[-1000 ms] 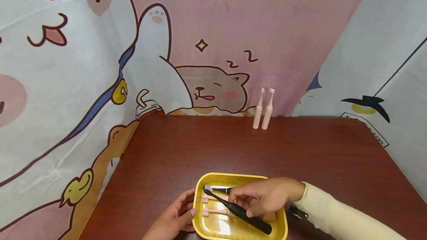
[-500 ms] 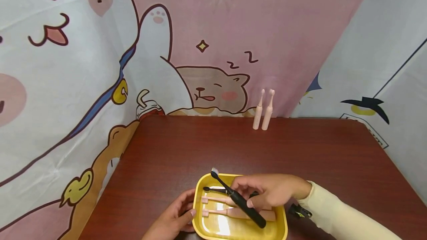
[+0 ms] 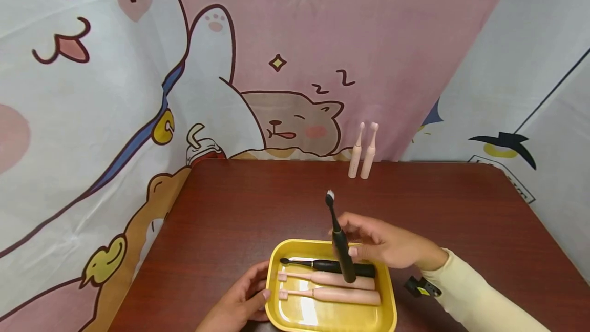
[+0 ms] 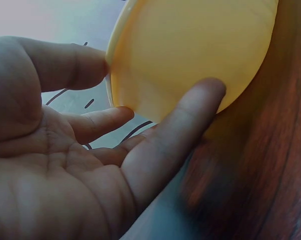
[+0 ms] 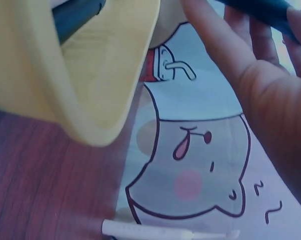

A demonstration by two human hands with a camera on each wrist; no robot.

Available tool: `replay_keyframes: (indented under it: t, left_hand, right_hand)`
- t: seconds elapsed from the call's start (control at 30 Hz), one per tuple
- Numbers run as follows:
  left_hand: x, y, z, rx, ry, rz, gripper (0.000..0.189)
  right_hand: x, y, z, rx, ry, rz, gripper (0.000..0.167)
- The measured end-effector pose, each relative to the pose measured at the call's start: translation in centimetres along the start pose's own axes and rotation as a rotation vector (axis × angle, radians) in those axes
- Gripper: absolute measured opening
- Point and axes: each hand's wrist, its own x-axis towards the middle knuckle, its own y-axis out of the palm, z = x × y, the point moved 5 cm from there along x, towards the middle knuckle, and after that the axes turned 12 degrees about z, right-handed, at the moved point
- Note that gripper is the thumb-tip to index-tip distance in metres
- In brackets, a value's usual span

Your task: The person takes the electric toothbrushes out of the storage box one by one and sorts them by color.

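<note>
In the head view, my right hand (image 3: 384,242) pinches a black electric toothbrush (image 3: 342,250) by its handle, holding it almost upright, head up, over a yellow tray (image 3: 276,316). Another black electric toothbrush (image 3: 329,266) lies in the tray, bristle end to the left. Below it lie two pink electric toothbrushes, an upper one (image 3: 318,277) and a lower one (image 3: 345,296). My left hand (image 3: 239,298) is at the tray's left side. In the left wrist view, its thumb touches the rim and its extended fingers (image 4: 165,135) rest against the outer wall.
Two pale pink electric toothbrushes, a left one (image 3: 355,160) and a right one (image 3: 368,161), stand upright near the back edge of the dark red-brown table (image 3: 258,204). A cartoon-print cloth (image 3: 382,40) hangs behind and beside the table.
My right hand has lifted the black toothbrush up out of the tray and turned it from slanted to nearly upright. The left hand and the tray stay in place.
</note>
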Motion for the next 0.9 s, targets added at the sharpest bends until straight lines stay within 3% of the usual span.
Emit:
replay_keyframes:
  t: [0.2,0.43,0.63,0.9]
  left_hand:
    - [0.0,0.0,-0.1,0.005,-0.006,-0.003,0.066]
    - [0.0,-0.1,0.1,-0.005,-0.027,-0.014,0.066]
    - [-0.1,-0.2,0.1,0.000,-0.033,-0.018,0.066]
    - [0.0,-0.1,0.2,0.007,-0.011,-0.006,0.065]
  right_hand:
    - [-1.7,-1.3,0.0,-0.050,-0.052,-0.181,0.035]
    - [-4.3,-2.8,-0.9,0.000,-0.020,-0.354,0.035]
    - [-6.3,-3.6,-2.8,-0.070,0.004,-0.475,0.037]
    - [-8.3,-4.6,-5.1,-0.063,-0.008,-0.604,0.038]
